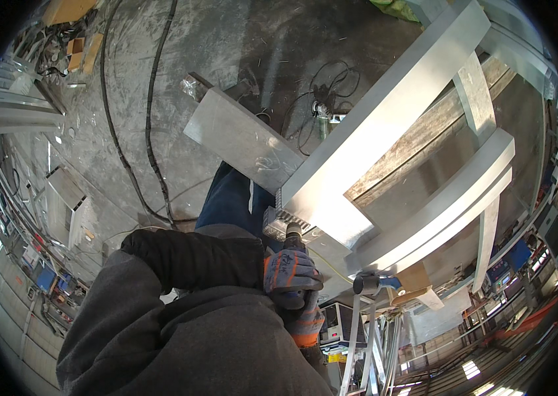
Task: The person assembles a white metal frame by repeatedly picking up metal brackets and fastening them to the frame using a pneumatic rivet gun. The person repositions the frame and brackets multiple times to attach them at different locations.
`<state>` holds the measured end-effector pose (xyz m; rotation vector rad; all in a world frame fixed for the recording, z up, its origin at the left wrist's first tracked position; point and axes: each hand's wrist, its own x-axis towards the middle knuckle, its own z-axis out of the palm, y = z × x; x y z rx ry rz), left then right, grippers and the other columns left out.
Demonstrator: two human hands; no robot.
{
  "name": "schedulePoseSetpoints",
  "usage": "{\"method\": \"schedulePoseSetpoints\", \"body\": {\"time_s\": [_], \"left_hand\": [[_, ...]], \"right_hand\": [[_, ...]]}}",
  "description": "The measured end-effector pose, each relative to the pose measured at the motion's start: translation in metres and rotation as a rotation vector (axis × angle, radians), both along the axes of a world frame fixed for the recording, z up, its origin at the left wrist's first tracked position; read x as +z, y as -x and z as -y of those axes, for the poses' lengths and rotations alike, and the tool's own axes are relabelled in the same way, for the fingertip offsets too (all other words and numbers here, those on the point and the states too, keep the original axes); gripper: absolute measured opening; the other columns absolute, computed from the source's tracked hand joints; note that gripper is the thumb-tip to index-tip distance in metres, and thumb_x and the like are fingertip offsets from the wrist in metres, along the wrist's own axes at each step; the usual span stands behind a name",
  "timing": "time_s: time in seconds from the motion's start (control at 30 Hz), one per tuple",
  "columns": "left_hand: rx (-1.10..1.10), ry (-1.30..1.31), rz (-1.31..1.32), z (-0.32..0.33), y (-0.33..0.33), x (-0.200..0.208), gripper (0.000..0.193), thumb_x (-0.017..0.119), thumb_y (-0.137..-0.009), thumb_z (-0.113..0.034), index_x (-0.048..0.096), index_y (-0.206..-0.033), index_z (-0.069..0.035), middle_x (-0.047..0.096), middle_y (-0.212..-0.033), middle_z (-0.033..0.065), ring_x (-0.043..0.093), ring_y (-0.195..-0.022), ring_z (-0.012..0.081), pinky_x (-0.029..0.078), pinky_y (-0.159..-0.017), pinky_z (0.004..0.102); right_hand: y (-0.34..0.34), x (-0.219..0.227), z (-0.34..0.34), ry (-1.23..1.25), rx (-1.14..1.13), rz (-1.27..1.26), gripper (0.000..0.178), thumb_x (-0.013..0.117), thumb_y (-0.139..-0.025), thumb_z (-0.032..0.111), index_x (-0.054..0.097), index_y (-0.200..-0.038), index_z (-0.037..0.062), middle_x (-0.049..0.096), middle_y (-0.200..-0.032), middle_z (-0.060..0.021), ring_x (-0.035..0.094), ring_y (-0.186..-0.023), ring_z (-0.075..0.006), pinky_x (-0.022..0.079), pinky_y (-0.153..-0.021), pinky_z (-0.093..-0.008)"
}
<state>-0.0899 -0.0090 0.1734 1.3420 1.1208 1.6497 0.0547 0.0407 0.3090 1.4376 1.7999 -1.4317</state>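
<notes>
Both my hands wear grey gloves with orange trim and close around a dark power drill. My left hand (290,269) wraps over the drill's body from above. Just below it, my right hand (305,325) grips the drill lower down, its fingers partly hidden. The chuck of the drill (294,236) points away from me at the near end of a silver metal beam (384,122). Whether the bit touches the metal cannot be made out. A wide, flat metal box section (243,135) joins the beam on the left, above my legs.
Curved metal pieces (437,204) lie right of the beam. A black-headed mallet (366,284) with a blue handle rests near a metal stand (351,340). Black cables (150,125) cross the floor at left. A thinner cord (342,82) coils beyond the beam.
</notes>
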Motion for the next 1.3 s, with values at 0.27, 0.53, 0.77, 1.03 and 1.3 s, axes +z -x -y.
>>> {"method": "schedulePoseSetpoints", "body": {"time_s": [0.27,0.53,0.77,1.03,1.3], "left_hand": [[-0.014,-0.002,0.041,-0.001,0.005,0.001,0.049,0.062,-0.096,-0.047,0.068,-0.116,-0.002,0.07,-0.114,0.0153,0.07,-0.1,0.0301,0.055,-0.086,0.0444],[0.049,-0.003,-0.033,0.0,0.0,-0.006,0.048,0.061,-0.097,-0.045,0.069,-0.117,-0.002,0.069,-0.116,0.0162,0.07,-0.101,0.032,0.055,-0.087,0.0461],[0.024,0.009,-0.007,0.003,-0.008,-0.007,0.049,0.063,-0.095,-0.046,0.069,-0.116,-0.002,0.07,-0.116,0.0161,0.07,-0.1,0.0316,0.056,-0.087,0.0458],[0.074,-0.011,0.02,0.003,-0.009,-0.005,0.049,0.065,-0.092,-0.045,0.068,-0.114,-0.002,0.069,-0.114,0.0158,0.07,-0.097,0.0323,0.056,-0.083,0.0454],[0.243,-0.091,0.038,0.005,-0.014,-0.018,0.048,0.068,-0.088,-0.041,0.068,-0.113,-0.001,0.069,-0.111,0.0164,0.069,-0.096,0.0318,0.055,-0.085,0.0451]], "right_hand": [[0.008,0.005,-0.013,-0.039,0.148,-0.001,0.073,0.081,-0.083,0.031,0.042,-0.137,0.002,0.068,-0.11,-0.0241,0.069,-0.097,-0.0433,0.055,-0.072,-0.049],[0.008,0.002,-0.017,-0.033,0.201,0.023,0.076,0.082,-0.081,0.034,0.042,-0.136,0.0012,0.067,-0.109,-0.0235,0.067,-0.097,-0.043,0.055,-0.071,-0.0492],[0.0,-0.001,-0.016,-0.002,0.215,0.048,0.071,0.082,-0.081,0.036,0.046,-0.132,0.0024,0.066,-0.111,-0.0229,0.066,-0.096,-0.0439,0.054,-0.072,-0.0494],[-0.016,-0.007,-0.01,-0.046,0.337,0.087,0.068,0.08,-0.081,0.037,0.049,-0.131,0.0033,0.063,-0.115,-0.0248,0.064,-0.1,-0.0428,0.054,-0.074,-0.0512],[-0.014,-0.012,-0.011,-0.138,0.428,0.092,0.071,0.075,-0.084,0.036,0.046,-0.14,0.0042,0.063,-0.117,-0.0241,0.064,-0.1,-0.0432,0.053,-0.076,-0.0506]]}}
